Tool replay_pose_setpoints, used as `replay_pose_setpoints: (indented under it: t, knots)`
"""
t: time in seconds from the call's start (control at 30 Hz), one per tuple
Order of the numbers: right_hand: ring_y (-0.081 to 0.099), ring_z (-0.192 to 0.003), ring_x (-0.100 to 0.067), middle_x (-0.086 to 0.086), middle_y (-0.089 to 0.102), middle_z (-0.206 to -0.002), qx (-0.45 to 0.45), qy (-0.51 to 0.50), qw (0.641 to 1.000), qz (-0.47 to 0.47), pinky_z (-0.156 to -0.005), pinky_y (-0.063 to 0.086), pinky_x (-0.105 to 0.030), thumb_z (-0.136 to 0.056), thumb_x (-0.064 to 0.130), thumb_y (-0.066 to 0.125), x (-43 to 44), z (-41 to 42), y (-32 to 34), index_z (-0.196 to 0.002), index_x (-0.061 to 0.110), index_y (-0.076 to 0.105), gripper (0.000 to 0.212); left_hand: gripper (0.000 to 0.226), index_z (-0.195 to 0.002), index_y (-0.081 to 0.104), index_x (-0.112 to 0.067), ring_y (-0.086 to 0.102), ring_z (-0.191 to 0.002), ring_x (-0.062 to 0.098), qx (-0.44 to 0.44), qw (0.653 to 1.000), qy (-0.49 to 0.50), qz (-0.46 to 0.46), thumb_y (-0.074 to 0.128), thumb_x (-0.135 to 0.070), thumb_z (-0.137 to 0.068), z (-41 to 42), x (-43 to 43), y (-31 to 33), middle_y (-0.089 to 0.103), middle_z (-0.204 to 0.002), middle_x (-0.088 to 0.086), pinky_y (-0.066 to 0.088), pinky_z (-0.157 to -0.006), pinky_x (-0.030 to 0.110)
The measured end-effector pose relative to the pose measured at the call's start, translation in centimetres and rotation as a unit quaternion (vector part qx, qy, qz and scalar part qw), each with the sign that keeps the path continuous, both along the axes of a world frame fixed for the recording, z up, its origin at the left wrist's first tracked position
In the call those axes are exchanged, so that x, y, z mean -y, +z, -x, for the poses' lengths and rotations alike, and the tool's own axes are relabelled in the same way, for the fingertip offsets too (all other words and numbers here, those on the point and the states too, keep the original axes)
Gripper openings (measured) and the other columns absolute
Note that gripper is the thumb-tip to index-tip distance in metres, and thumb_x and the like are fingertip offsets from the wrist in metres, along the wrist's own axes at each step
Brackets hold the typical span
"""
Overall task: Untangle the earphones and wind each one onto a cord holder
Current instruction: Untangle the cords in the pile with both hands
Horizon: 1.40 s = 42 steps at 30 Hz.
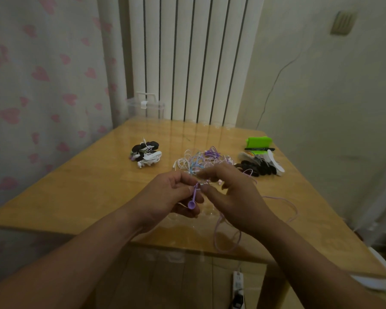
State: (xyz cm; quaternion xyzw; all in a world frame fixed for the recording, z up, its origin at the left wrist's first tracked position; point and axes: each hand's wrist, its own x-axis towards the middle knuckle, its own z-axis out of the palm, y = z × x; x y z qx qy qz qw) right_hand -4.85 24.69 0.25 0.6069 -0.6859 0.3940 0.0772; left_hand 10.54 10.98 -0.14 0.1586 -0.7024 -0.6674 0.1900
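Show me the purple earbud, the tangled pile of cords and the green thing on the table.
purple earbud (191, 204): head view, on its round bud end.
tangled pile of cords (198, 161): head view, on the middle of the heap.
green thing (258, 142): head view, on its front face.

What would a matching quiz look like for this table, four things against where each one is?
Things:
1. purple earbud
2. wound earphones
3. tangle
4. green block

Places:
a. far right corner of the table
b. middle of the table, just beyond the hands
c. in the grip of the left hand
d. left part of the table, lying in a pile

Pairs: 1-c, 2-d, 3-b, 4-a
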Motion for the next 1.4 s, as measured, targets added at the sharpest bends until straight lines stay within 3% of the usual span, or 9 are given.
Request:
replay_pose_setpoints:
  t: [0.2,0.3,0.4,0.5,0.8,1.0,1.13,1.3,1.4]
  knots:
    - [0.062,-0.089,-0.001,0.016,0.069,-0.09,0.032,0.004,0.999,-0.024,-0.072,0.048,-0.015,-0.095,0.02,0.073,0.8,0.0,-0.1,-0.101,0.026,0.072,0.009,0.015,-0.117,0.061,0.002,0.069,-0.072,0.026,0.014,1.0,-0.017,0.008,0.054,-0.005,-0.105,-0.2,-0.1,0.2,0.076,-0.095,0.021,0.06,-0.068,0.037]
    - [0.062,-0.084,-0.003,0.014,0.069,-0.085,0.031,-0.001,0.999,-0.029,-0.07,0.049,-0.02,-0.096,0.02,0.072,1.0,-0.1,-0.1,-0.098,0.023,0.071,0.004,0.013,-0.117,0.062,-0.008,0.074,-0.087,0.029,0.01,1.0,0.004,0.004,0.058,-0.009,-0.105,-0.3,0.0,0.1,0.077,-0.103,0.015,0.064,-0.08,0.045]
    - [0.061,-0.081,-0.003,0.015,0.067,-0.084,-0.001,-0.006,1.0,-0.029,-0.069,0.05,-0.023,-0.096,0.022,0.072,1.0,-0.1,-0.1,-0.097,0.024,0.07,0.002,0.008,-0.101,0.067,-0.024,0.068,-0.104,0.02,-0.008,0.98,0.086,0.178,0.064,-0.016,-0.101,-0.3,0.8,-0.1,0.071,-0.109,0.004,0.059,-0.093,0.044]
    - [0.061,-0.081,-0.002,0.015,0.066,-0.084,-0.015,0.001,0.999,-0.039,-0.069,0.051,-0.022,-0.096,0.024,0.072,0.9,-0.2,-0.1,-0.097,0.026,0.07,0.003,0.012,-0.087,0.067,-0.027,0.064,-0.092,0.011,-0.015,0.942,0.083,0.326,0.071,-0.018,-0.094,-0.4,1.0,0.3,0.064,-0.098,-0.007,0.056,-0.085,0.037]
    - [0.056,-0.079,-0.008,0.009,0.064,-0.084,-0.095,-0.016,0.994,-0.052,-0.068,0.053,-0.037,-0.091,0.023,0.072,1.0,-1.0,-0.4,-0.092,0.021,0.068,0.005,0.024,-0.075,0.063,-0.038,0.062,-0.073,0.007,0.029,0.894,0.077,0.44,0.075,-0.021,-0.086,-0.2,1.1,0.2,0.065,-0.077,-0.013,0.053,-0.065,0.037]
    - [0.053,-0.078,-0.006,0.013,0.058,-0.08,-0.06,-0.019,0.998,-0.019,-0.064,0.051,-0.037,-0.088,0.032,0.066,1.2,-1.6,-0.9,-0.085,0.027,0.063,0.007,0.015,-0.078,0.069,-0.019,0.071,-0.069,0.011,0.04,0.93,0.068,0.358,0.072,-0.008,-0.088,-0.1,1.0,0.5,0.075,-0.071,-0.004,0.06,-0.071,0.044]
    - [0.053,-0.078,-0.008,0.015,0.056,-0.084,-0.033,-0.02,0.999,0.024,-0.061,0.048,-0.033,-0.086,0.038,0.06,1.3,-2.5,-2.0,-0.084,0.027,0.058,0.011,0.012,-0.081,0.067,-0.009,0.077,-0.07,0.015,0.02,0.951,0.089,0.296,0.072,-0.003,-0.089,-0.1,0.6,0.0,0.075,-0.074,0.005,0.064,-0.068,0.038]
    - [0.063,-0.078,-0.018,0.004,0.064,-0.08,0.16,0.004,0.984,0.076,-0.069,0.054,-0.045,-0.091,0.017,0.071,1.4,-2.6,-2.6,-0.087,0.019,0.063,0.009,0.008,-0.088,0.063,-0.001,0.078,-0.075,0.032,-0.013,0.989,0.104,0.103,0.069,0.0,-0.093,0.1,0.0,0.2,0.075,-0.079,0.019,0.065,-0.075,0.047]
    - [0.068,-0.074,-0.022,-0.003,0.068,-0.08,0.232,0.019,0.972,0.028,-0.067,0.056,-0.057,-0.093,0.01,0.068,1.6,-2.2,-2.3,-0.09,0.016,0.06,0.01,0.006,-0.089,0.063,-0.002,0.076,-0.079,0.04,-0.002,0.992,0.095,0.082,0.068,-0.001,-0.093,0.2,0.0,0.3,0.075,-0.08,0.021,0.062,-0.079,0.053]
